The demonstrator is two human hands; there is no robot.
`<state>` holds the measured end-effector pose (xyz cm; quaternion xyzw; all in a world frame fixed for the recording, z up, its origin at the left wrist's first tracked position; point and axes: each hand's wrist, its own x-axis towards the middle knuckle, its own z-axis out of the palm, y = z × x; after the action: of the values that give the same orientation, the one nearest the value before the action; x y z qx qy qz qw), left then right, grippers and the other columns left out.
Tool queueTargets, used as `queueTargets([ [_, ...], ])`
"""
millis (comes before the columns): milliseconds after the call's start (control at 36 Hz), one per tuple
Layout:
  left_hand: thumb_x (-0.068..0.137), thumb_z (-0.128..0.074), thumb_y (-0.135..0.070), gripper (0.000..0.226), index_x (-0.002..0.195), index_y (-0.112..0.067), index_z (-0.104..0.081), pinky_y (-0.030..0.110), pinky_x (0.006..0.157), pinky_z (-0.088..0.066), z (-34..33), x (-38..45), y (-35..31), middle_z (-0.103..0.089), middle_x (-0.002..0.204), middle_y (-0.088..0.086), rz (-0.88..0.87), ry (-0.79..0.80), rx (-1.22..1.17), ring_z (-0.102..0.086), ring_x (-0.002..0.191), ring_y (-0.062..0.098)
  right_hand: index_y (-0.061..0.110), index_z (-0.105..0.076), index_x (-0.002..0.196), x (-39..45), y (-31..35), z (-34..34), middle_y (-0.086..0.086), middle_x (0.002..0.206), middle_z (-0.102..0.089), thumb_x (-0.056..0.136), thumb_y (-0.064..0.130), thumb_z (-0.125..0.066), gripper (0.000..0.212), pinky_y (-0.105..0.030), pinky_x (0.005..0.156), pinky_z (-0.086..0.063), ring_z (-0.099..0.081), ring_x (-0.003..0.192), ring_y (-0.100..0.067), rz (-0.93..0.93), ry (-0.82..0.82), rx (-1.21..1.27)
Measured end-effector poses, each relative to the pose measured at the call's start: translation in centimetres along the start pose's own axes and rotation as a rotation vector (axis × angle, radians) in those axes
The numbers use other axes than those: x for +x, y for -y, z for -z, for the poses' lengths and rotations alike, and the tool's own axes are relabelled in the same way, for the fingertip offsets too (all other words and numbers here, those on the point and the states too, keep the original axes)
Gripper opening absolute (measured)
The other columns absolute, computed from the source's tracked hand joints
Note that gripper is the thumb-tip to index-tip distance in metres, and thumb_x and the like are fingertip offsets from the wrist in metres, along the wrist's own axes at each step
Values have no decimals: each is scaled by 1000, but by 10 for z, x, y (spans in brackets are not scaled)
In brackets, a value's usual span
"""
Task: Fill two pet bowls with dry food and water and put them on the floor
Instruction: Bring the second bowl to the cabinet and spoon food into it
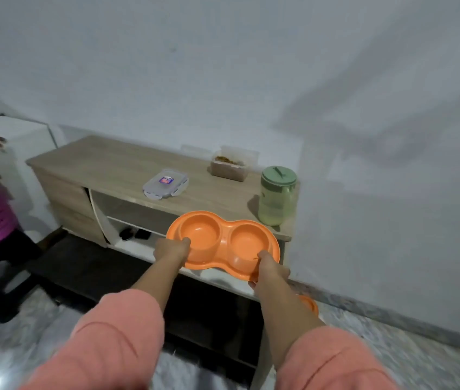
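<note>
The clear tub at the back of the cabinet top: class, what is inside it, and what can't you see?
The open clear tub holds brown dry food, seen from above and through its wall. How deep it goes is unclear. Its lid lies apart on the cabinet top.

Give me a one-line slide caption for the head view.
Both hands, left hand and right hand, hold an empty orange double pet bowl over the wooden cabinet near the green-lidded jug.
</note>
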<state>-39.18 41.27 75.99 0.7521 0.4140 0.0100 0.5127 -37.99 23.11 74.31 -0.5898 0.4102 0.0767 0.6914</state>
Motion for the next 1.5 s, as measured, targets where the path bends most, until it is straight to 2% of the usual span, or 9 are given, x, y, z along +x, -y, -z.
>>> queueTargets([
  [56,90,-60,-32,48,121,4,-54,35,76,-53,12,13,1,-64,114,23,-5,15,-4,-60,82,34,11,-45,121,-6,-1,-14,-12,83,-51,74,30,-70,57,-53,79,-55,-54,71,-32,18,0,-25],
  [139,90,-59,-30,46,118,6,-55,38,78,-55,23,30,-1,-63,113,25,3,36,-8,-56,77,32,8,-48,123,-11,1,-34,-14,90,-56,75,31,-71,58,-52,76,-57,-56,75,-33,30,-31,-32],
  [306,89,-61,-29,49,122,6,-52,41,83,-56,30,66,-15,-60,118,25,13,63,-46,-63,99,38,7,-49,127,-7,12,-70,-19,121,-58,72,30,-71,63,-47,82,-55,-62,96,-37,38,-87,-57],
  [417,86,-63,-30,54,126,5,-50,44,84,-57,25,98,-26,-60,118,25,19,95,-54,-65,99,39,7,-48,130,7,25,-92,-16,131,-52,75,32,-71,65,-40,76,-47,-60,104,-36,47,-118,-107],
  [667,85,-60,-39,54,121,1,-57,39,88,-54,-8,192,-68,-64,116,21,-14,92,82,-63,104,38,3,-56,122,74,63,-164,-17,127,-54,76,32,-70,55,-37,69,-45,-61,99,-35,29,-158,-105],
  [834,90,-56,-37,51,127,-4,-55,38,91,-46,-33,242,-94,-62,123,19,-41,117,200,-58,114,37,0,-54,123,115,83,-199,-17,131,-44,81,34,-66,55,-41,89,-49,-56,107,-36,-1,-218,-189],
  [917,90,-56,-39,54,129,-2,-52,38,92,-45,-47,261,-100,-61,125,20,-16,129,225,-57,115,37,0,-58,118,129,87,-208,-17,124,-52,77,36,-68,56,-46,89,-52,-58,105,-36,4,-234,-205],
  [1250,89,-51,-48,56,121,-2,-58,33,82,-45,-64,291,-104,-66,113,16,-11,178,436,-62,105,32,-2,-59,119,154,84,-222,-18,123,-56,81,46,-67,61,-43,95,-50,-57,111,-33,-2,-286,-361],
  [1500,89,-51,-55,63,120,-1,-58,37,92,-49,-63,301,-107,-64,116,17,-27,229,518,-60,108,33,-1,-54,129,146,87,-229,-19,131,-54,88,49,-58,64,-40,98,-46,-52,121,-33,12,-333,-428],
])
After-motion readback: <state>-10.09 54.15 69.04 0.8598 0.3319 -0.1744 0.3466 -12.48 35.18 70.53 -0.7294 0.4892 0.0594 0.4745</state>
